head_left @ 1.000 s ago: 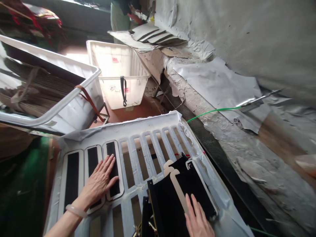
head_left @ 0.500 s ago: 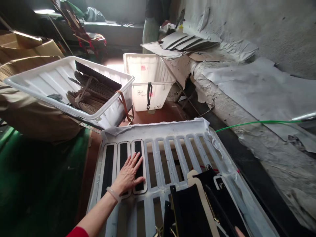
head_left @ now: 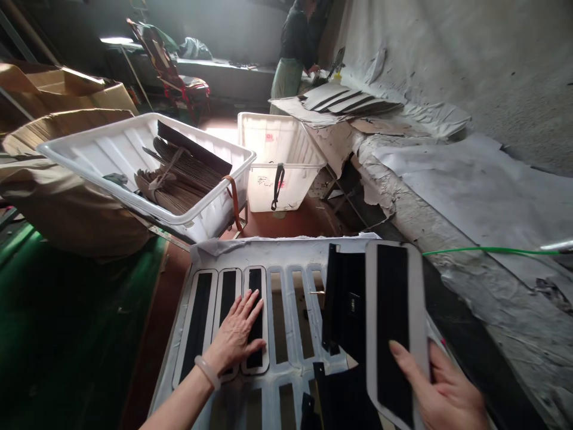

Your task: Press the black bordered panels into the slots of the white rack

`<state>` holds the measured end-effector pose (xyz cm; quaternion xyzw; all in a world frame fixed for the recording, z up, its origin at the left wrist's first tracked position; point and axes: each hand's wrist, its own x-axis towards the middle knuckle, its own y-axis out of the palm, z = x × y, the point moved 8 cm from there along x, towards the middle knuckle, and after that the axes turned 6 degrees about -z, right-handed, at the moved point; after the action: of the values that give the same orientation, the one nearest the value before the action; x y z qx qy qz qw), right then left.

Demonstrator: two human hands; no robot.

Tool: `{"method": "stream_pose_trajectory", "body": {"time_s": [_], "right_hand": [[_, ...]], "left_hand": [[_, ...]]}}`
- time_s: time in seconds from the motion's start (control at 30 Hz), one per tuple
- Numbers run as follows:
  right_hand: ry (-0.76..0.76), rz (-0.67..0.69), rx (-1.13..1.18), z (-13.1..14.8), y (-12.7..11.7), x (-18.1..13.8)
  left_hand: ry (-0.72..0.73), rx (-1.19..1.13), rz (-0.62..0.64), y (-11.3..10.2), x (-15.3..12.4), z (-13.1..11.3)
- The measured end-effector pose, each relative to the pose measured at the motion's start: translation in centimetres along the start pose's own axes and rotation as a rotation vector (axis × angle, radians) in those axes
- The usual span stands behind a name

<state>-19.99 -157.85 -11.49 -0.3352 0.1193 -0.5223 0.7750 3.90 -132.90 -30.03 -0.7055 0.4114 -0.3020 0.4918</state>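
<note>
My left hand (head_left: 237,334) lies flat with fingers spread on the third of three long panels set side by side. Each panel has a black middle, a pale border and rounded corners, like the leftmost panel (head_left: 197,325). They lie on a slotted whitish rack (head_left: 290,340). My right hand (head_left: 452,388) grips a similar pale-bordered black panel (head_left: 393,328), thumb on its face, raised at the right of the rack. A black piece with a small label (head_left: 351,298) hangs beside it; whether the two are joined I cannot tell. More black pieces (head_left: 344,397) lie below.
A white tub (head_left: 210,209) with tied bundles of brown strips (head_left: 179,179) stands at the far left. Behind it is another white tub (head_left: 290,188). A ragged covered ledge (head_left: 447,179) and a green cord (head_left: 483,249) run along the right. A person (head_left: 293,54) stands at the back.
My right hand has come up into view, lifting the bordered panel from the pile at the right of the rack. My left hand stays on the third panel. The view has tilted slightly up.
</note>
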Motion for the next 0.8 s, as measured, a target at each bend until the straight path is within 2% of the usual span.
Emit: {"method": "stream_pose_trajectory", "body": {"time_s": [0.07,0.13,0.23,0.33,0.43,0.5,0.67,0.8], "right_hand": [[-0.033,0.064,0.073,3.0,4.4,-0.2],[-0.073,0.147,0.112,4.6,8.3,-1.1],[-0.13,0.206,0.134,5.1,12.7,-2.9],[-0.103,0.256,0.167,4.4,15.8,-4.5],[0.041,0.366,0.182,2.9,18.0,-5.8],[0.106,0.423,0.17,1.9,18.6,-6.3],[0.148,0.481,0.139,0.1,19.4,-6.5],[0.159,0.51,0.19,-0.7,22.0,-6.0]], "left_hand": [[-0.011,-0.015,0.009,0.0,0.0,0.1],[-0.02,-0.037,0.025,0.1,0.0,0.1],[-0.031,-0.054,0.046,0.1,0.0,0.1],[-0.042,-0.058,0.06,0.1,0.0,0.2],[-0.046,-0.059,0.062,0.1,0.0,0.3],[-0.045,-0.061,0.06,0.2,0.0,0.3],[-0.04,-0.055,0.047,0.0,0.1,0.2],[-0.057,-0.033,0.001,-0.4,0.4,0.0]]}}
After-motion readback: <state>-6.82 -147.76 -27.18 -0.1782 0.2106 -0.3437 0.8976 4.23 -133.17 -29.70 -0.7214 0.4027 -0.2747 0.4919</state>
